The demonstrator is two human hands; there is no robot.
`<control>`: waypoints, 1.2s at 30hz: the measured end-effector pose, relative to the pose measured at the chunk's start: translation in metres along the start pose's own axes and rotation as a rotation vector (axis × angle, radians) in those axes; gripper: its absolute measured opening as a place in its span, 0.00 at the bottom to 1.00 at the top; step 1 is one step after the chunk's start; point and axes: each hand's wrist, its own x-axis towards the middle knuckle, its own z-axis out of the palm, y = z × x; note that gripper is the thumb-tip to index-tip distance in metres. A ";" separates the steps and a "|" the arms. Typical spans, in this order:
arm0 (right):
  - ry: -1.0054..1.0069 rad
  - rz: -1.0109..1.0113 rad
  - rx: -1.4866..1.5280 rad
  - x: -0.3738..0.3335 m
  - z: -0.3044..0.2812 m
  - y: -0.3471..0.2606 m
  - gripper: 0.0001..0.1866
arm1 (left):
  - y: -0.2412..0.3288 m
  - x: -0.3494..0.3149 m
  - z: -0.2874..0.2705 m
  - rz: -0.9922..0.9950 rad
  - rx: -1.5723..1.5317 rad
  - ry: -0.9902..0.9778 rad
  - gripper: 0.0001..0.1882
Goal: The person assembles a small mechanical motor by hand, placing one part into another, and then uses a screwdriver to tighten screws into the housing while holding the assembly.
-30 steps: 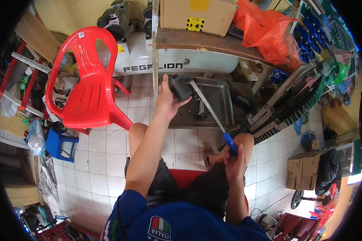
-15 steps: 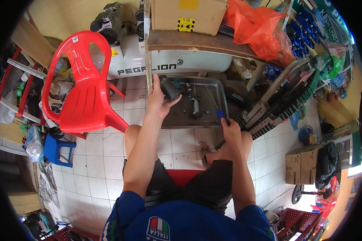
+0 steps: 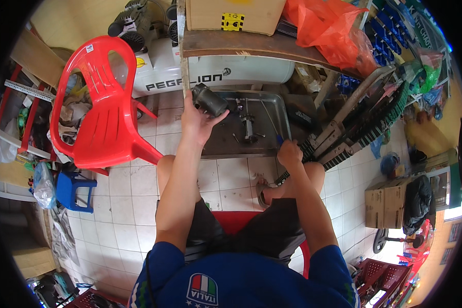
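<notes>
My left hand (image 3: pixel 197 123) is closed round a dark grey cylindrical metal part (image 3: pixel 210 100), keeping it tilted over the left side of a shallow metal tray (image 3: pixel 286 120). My right hand (image 3: pixel 291 153) grips a long thin screwdriver (image 3: pixel 279 138) by its blue handle, and its shaft points away from me across the tray's right side. The cylinder and the screwdriver are apart. Between them, a silvery metal assembly (image 3: pixel 248 126) with a narrow stem lies in the tray, with small loose pieces beside it.
A wooden shelf (image 3: pixel 231 45) bearing a cardboard box (image 3: pixel 205 18) and an orange plastic bag (image 3: pixel 323 25) overhangs the tray's far side. Beyond lies a white air tank (image 3: pixel 267 72). A red chair (image 3: pixel 105 131) stands left; a black metal frame (image 3: pixel 339 136) leans at right.
The cylinder has turned in my left hand and lies more level. My right hand has shifted slightly, covering more of the blue handle. The whole view has tilted a little.
</notes>
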 end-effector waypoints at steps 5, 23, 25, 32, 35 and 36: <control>-0.098 0.070 -0.079 0.010 -0.002 -0.005 0.21 | -0.002 -0.001 -0.001 -0.010 0.038 -0.016 0.36; 0.151 -0.563 0.379 -0.006 -0.007 -0.123 0.11 | 0.009 0.001 0.000 0.046 0.025 -0.026 0.34; 0.107 -0.560 0.352 0.003 0.011 -0.140 0.11 | 0.012 0.001 -0.001 0.059 0.042 -0.013 0.34; 0.057 -0.499 0.321 0.011 0.056 -0.162 0.11 | 0.018 0.003 -0.004 0.107 0.038 -0.009 0.34; 0.054 -0.488 0.348 0.014 0.066 -0.159 0.10 | 0.022 0.003 -0.005 0.092 0.038 -0.016 0.34; 0.061 -0.486 0.353 0.013 0.068 -0.158 0.10 | 0.023 0.003 -0.006 0.083 0.037 -0.018 0.35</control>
